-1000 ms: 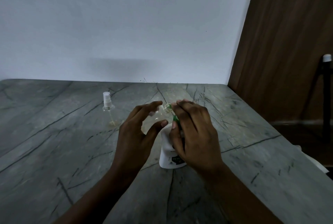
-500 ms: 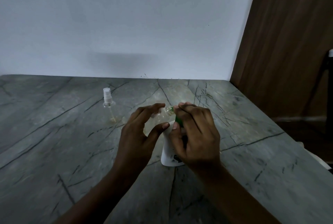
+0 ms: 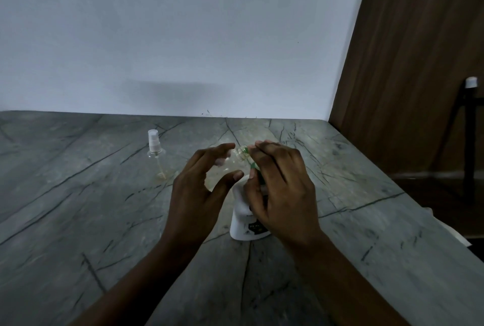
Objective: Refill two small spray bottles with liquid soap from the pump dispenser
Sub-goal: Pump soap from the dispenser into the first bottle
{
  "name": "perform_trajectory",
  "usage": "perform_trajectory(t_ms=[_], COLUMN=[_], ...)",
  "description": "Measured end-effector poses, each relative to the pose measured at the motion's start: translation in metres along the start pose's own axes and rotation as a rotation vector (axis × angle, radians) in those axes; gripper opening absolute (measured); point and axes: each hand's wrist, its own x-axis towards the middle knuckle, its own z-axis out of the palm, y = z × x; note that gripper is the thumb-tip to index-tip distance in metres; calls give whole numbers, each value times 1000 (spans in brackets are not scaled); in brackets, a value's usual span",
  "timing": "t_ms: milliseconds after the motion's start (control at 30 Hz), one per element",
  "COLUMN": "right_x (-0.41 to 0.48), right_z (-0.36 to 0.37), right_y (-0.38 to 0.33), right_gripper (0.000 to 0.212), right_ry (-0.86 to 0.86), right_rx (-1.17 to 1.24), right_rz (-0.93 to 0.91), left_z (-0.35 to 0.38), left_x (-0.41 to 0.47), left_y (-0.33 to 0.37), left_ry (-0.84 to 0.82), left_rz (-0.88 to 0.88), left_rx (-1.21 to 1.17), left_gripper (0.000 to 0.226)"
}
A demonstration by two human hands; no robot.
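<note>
The left hand [image 3: 199, 189] sits just left of frame centre, fingers and thumb curved loosely round an uncapped spray bottle [image 3: 226, 166] of clear plastic. The bottle is tilted, and its open neck points up and to the right, toward the other hand. The right hand [image 3: 282, 194], just beside it, is curled over the top of the white pump dispenser [image 3: 245, 223], with the forefinger and thumb closed on the green pump spout [image 3: 254, 166]. The spout's tip meets the bottle's neck between the 2 hands. Whether any soap is running into the bottle cannot be told.

The dispenser stands upright on the grey veined table [image 3: 78, 221], under the right palm, which hides most of its upper part.

The second spray bottle [image 3: 156, 155], also clear, with a white spray cap on, stands upright to the left of the hands, well apart from them.

Behind the table is a pale wall [image 3: 183, 37]. A brown wooden panel [image 3: 419, 63] fills the upper right of the frame.
</note>
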Motion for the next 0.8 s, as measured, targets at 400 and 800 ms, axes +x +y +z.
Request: perform_trajectory(t_ms=[400, 800], right_x=[-10, 1], right_z=[7, 0], right_y=[-4, -3], right_gripper=[28, 27], right_ry=[39, 4], right_rx=[49, 17], right_rz=[75, 16], left_z=[3, 2], left_x=[-6, -2], left_y=[-7, -3], left_ry=[-17, -1], left_rz=[-12, 0], left_rx=[26, 21], left_gripper=[41, 42])
